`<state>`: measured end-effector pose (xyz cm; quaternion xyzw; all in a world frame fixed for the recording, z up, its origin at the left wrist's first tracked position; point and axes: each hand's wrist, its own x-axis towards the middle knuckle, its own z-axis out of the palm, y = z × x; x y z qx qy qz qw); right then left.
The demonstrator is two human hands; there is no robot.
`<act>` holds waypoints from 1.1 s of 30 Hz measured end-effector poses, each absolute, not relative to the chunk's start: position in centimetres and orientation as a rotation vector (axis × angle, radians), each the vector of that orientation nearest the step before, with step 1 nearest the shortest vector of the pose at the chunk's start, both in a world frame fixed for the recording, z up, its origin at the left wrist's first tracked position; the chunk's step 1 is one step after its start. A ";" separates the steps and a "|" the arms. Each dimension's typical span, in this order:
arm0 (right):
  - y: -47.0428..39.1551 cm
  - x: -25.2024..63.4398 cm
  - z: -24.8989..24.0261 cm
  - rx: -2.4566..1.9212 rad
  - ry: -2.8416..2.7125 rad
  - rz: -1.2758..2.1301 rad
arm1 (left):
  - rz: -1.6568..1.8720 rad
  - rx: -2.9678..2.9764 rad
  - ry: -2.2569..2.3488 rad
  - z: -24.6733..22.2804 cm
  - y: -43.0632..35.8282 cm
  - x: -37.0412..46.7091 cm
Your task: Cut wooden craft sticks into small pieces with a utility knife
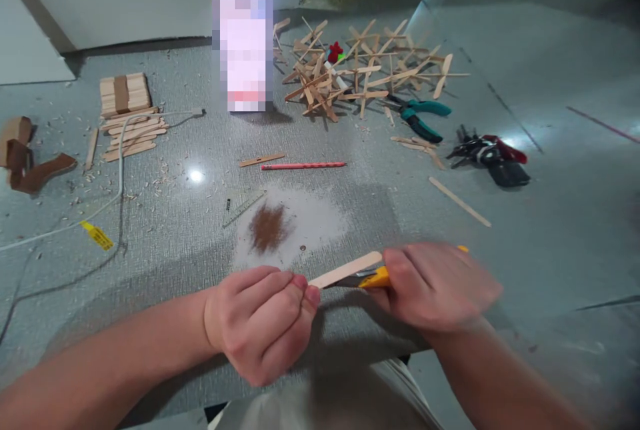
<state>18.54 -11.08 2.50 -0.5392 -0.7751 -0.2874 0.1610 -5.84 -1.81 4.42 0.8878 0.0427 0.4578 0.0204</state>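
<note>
A pale wooden craft stick (pixel 350 269) slants up to the right, its lower end pinched in the fingers of my left hand (pixel 267 320). My right hand (pixel 440 283), slightly blurred, is wrapped round a yellow utility knife (pixel 376 277). The knife's metal blade part lies just under the stick, pointing toward my left fingertips; whether it touches the wood I cannot tell. Below and in front of the hands, white dust and a brown powder patch (pixel 269 227) cover part of the grey table (pixel 190 237).
Bundled sticks (pixel 136 93), loose sticks and a white cable (pixel 121 170) lie left. A red-capped bottle (pixel 245 50) stands at the back beside many crossed sticks (pixel 320 87). Teal pliers (pixel 423 117) and black-and-red keys (pixel 493 153) lie right. A red pencil (pixel 305 165) and clear set square (pixel 244 209) lie centrally.
</note>
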 end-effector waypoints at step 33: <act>-10.1 16.8 4.4 -1.726 -2.253 -0.602 | 1.358 2.572 0.472 2.4 -2.7 -6.3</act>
